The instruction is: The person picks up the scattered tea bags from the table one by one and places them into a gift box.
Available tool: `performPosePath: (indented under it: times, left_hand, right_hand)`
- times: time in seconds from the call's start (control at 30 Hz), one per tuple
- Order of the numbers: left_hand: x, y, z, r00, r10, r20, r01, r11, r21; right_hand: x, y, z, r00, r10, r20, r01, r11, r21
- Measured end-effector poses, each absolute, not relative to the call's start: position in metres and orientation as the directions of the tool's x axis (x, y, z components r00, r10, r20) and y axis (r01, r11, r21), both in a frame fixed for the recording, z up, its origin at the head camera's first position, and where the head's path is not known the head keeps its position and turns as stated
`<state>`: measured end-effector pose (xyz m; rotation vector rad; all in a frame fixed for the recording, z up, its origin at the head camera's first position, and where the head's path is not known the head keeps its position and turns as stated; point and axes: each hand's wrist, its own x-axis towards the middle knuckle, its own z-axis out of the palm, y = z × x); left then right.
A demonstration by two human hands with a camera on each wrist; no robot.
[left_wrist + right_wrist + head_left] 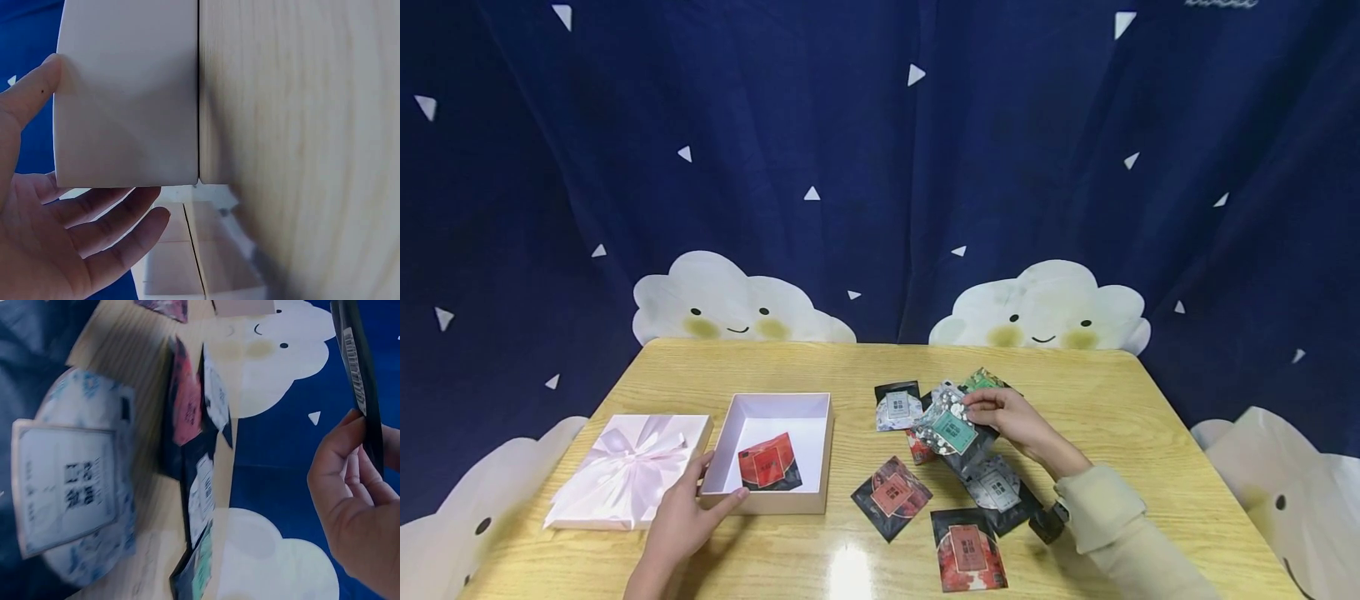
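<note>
My right hand (pixel 1017 421) pinches a dark flat sachet (pixel 953 432) with a teal label and white flower print, raised over other sachets. In the right wrist view this sachet stands nearly edge-on, a barcode showing between thumb and fingers. At the open white box (pixel 786 502), my left hand (pixel 681 512) rests around the near left corner. Its thumb touches the front rim, and the loosely extended fingers lie along the left side. A red-and-black sachet (pixel 770 462) lies inside the box, tilted near its front wall.
Left of the box is a pale pink lid (pixel 625 475) with a ribbon bow. Several sachets lie right of the box, including a pink-labelled one (pixel 892 497), a grey-white one (pixel 898 406) and a red one (pixel 967 550). Behind the wooden table (pixel 760 367) hangs a blue curtain (pixel 880 167).
</note>
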<state>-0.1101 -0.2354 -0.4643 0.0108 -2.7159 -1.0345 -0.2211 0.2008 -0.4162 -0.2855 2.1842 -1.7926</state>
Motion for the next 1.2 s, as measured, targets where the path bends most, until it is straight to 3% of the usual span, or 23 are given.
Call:
performPosePath:
  times: [0.33, 0.87, 1.2]
  left_hand:
    - [-0.111, -0.235, -0.465, -0.971, -0.090, 0.219, 0.079, 0.748, 0.659]
    - [-0.112, -0.235, -0.465, -0.974, -0.096, 0.206, 0.066, 0.746, 0.663]
    - [-0.111, -0.236, -0.466, -0.972, -0.099, 0.212, 0.069, 0.745, 0.663]
  right_hand:
    - [-0.226, 0.182, -0.400, -0.941, -0.326, -0.094, 0.052, 0.135, -0.989]
    - [-0.238, 0.135, -0.384, -0.929, -0.365, -0.056, -0.031, 0.228, -0.973]
    - [-0.242, 0.102, -0.382, -0.914, -0.405, -0.028, -0.045, 0.169, -0.985]
